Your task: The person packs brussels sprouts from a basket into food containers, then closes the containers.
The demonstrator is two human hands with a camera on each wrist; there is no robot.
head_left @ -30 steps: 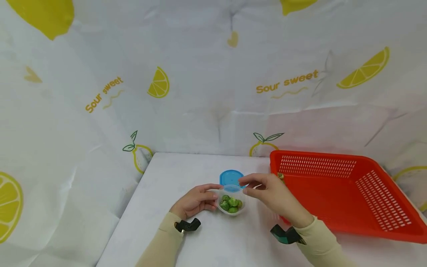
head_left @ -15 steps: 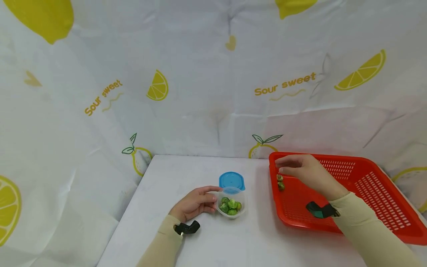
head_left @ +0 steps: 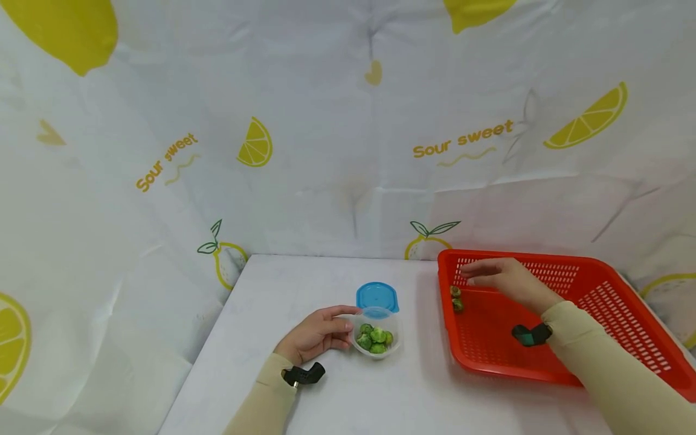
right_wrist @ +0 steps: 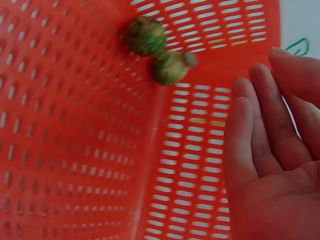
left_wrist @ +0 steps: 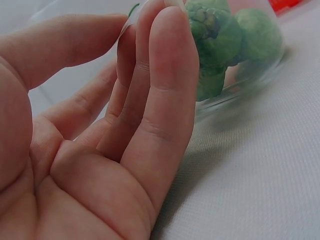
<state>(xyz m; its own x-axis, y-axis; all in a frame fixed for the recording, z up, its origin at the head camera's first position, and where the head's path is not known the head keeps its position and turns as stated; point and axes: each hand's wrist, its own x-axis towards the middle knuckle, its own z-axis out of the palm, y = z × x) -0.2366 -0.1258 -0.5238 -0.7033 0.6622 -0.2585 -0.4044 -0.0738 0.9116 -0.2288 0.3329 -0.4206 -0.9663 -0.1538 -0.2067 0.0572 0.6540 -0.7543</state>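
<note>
I am viewing two small green Brussels sprouts [head_left: 456, 298] lying in the near-left corner of the red perforated plastic basket [head_left: 598, 314], touching one another where floor meets side wall. In the right wrist view the sprouts [right_wrist: 159, 52] are showing rounded, leafy bodies, one darker green and one paler with a brownish stub end; the pair is forming a short row running diagonally across the mesh, the stub pointing toward the basket wall. My right hand [head_left: 505, 279] is hovering above them, fingers extended and loosely together, holding nothing; the fingers [right_wrist: 260, 135] are lying just beside the sprouts without touching them.

My left hand [head_left: 315, 331] is resting on the white table [head_left: 283, 284] with fingers nearly straight and pressing against the side of the small clear plastic cup [head_left: 376, 338], which is sitting upright and holding several more green sprouts [head_left: 375, 337]. A round blue plastic lid [head_left: 377, 296] is lying flat just behind the cup.

In the left wrist view the fingers [left_wrist: 165, 90] are covering most of the cup, and I cannot tell how many sprouts it is holding. The basket's right end is cut off by the frame edge.
</note>
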